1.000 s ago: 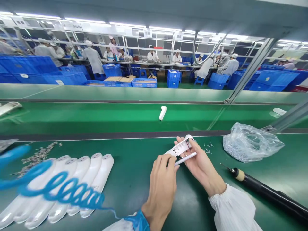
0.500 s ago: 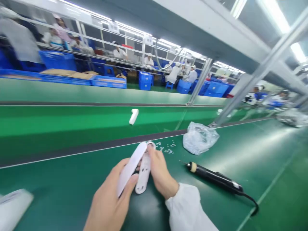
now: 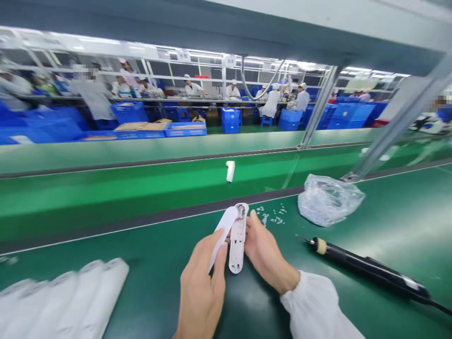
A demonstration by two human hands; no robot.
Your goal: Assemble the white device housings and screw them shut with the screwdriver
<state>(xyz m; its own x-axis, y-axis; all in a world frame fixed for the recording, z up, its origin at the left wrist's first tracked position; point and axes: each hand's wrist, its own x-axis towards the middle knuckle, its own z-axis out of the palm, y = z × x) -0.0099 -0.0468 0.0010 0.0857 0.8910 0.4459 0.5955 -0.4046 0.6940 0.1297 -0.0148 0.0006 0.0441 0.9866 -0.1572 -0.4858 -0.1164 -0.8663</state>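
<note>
Between thumb and fingers, my left hand (image 3: 205,278) grips a long white plastic cover (image 3: 223,231), tilted. Just right of it, my right hand (image 3: 264,249) holds a long white plastic housing (image 3: 237,252) by its right side, with the hollow inner face toward me. Dark wires show near the housing's top end, where the cover's upper end overlaps or touches it. Small clear pieces (image 3: 277,217) lie scattered beyond my right hand. A black electric screwdriver (image 3: 367,268) rests to the right, its bit pointing left.
Several white elongated parts (image 3: 70,296) lie in a row at left. A crumpled clear plastic bag (image 3: 328,200) sits at right, near a metal post (image 3: 391,122). One white angled piece (image 3: 230,171) is on the green belt (image 3: 158,188). Co-workers and blue bins are across the room.
The view has swung left, bringing the row of white parts into sight. My right fingers have shifted off the housing's top end to its side, exposing the wires. Both pieces remain held.
</note>
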